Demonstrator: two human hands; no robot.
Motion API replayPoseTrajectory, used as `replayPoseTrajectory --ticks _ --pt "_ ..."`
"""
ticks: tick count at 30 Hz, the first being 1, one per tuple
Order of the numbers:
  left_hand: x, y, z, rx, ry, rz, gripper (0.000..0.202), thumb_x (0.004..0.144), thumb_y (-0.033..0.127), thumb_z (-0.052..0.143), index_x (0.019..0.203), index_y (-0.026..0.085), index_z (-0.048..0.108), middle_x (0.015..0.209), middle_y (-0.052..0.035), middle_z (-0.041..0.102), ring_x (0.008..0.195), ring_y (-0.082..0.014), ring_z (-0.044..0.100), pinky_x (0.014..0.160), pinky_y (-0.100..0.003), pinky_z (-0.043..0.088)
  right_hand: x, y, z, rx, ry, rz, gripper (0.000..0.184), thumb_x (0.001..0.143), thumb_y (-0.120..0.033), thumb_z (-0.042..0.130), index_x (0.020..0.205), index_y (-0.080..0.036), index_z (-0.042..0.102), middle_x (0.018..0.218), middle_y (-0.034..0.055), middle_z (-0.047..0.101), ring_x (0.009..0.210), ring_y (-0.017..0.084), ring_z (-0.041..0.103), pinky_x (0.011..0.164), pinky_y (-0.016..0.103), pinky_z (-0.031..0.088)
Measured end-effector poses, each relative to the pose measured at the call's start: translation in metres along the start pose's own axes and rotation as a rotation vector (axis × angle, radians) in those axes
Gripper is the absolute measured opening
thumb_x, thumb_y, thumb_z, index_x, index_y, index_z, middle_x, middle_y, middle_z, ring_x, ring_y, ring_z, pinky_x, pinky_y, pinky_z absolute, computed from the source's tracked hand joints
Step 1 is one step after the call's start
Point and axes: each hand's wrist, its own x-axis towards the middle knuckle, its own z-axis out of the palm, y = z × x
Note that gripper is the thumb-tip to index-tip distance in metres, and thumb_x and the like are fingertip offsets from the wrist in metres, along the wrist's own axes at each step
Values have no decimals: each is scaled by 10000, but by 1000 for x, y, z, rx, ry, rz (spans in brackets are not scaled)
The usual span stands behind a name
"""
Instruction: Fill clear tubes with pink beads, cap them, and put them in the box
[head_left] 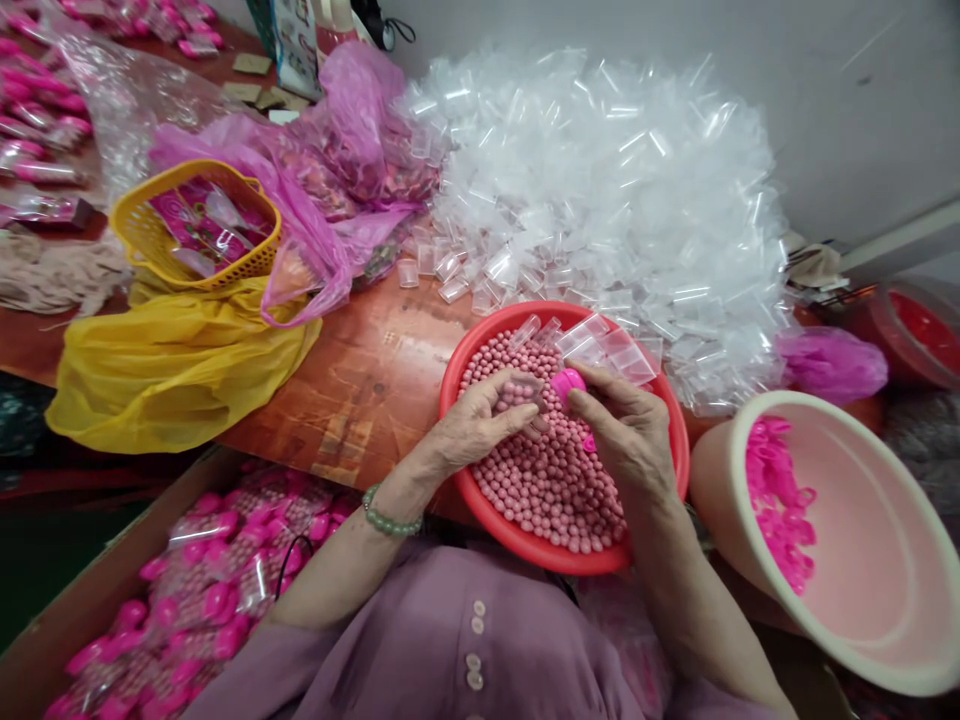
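Over a red basin [450,400] of round pink beads [540,490], my two hands work close together. My left hand [480,420] is closed around a small clear plastic tube [517,393] with pink beads showing through it. Pinched in the fingers of my right hand [634,425] is a bright pink plastic cap [568,383], close to the tube's end. Another bright pink piece [590,442] shows below the right fingers, partly hidden by them. Several empty clear tubes [589,340] lie on the beads at the basin's far side.
A large heap of clear tubes [600,180] covers the back of the table. At right stands a cream basin [862,530] with pink caps [776,490]. Filled pink-capped tubes [225,570] fill a box at lower left. A yellow basket [142,240] and pink bag [330,250] stand left.
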Motion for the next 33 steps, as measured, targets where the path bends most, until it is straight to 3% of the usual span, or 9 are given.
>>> replayPoseTrajectory --ticks 7,12,18,26,30,33 --pt "2 -3 -3 35 -90 0 323 752 320 779 1016 158 684 824 4 626 734 -86 601 730 -217 487 2 1 9 7 49 -79 256 800 -264 766 1055 -286 759 1090 11 764 1042 213 709 1011 445 546" --pt "4 -4 0 36 -118 16 350 724 331 799 1024 167 723 756 23 583 694 -74 506 698 -205 426 1 2 11 -63 10 -143 236 814 -313 755 1049 -289 757 1061 20 759 993 207 709 953 435 573" --pt "2 -1 1 -1 -118 -35 420 723 428 796 1004 134 690 753 13 565 681 -86 510 672 -215 431 1 2 7 -202 -30 -299 242 850 -246 716 1084 -300 744 1059 24 757 969 203 698 908 422 567" --pt "3 -5 -1 84 -129 -49 396 767 489 734 906 130 639 797 1 564 670 -84 486 622 -217 394 5 -7 1 -422 -134 -380 207 888 -244 660 1081 -269 731 1009 43 764 900 209 711 822 391 585" --pt "3 -3 -3 138 -138 -24 407 768 521 712 829 132 607 720 18 530 623 -78 446 579 -215 358 8 -7 -4 -568 -253 -507 303 891 -270 656 1193 -250 665 1110 79 740 985 237 697 854 406 572" --pt "4 -2 -4 158 -137 -48 400 782 520 694 769 138 578 666 26 518 576 -71 429 540 -214 332 5 -3 -2 -710 -305 -595 554 824 -387 723 1313 -189 552 1180 146 690 1077 297 653 892 451 551"
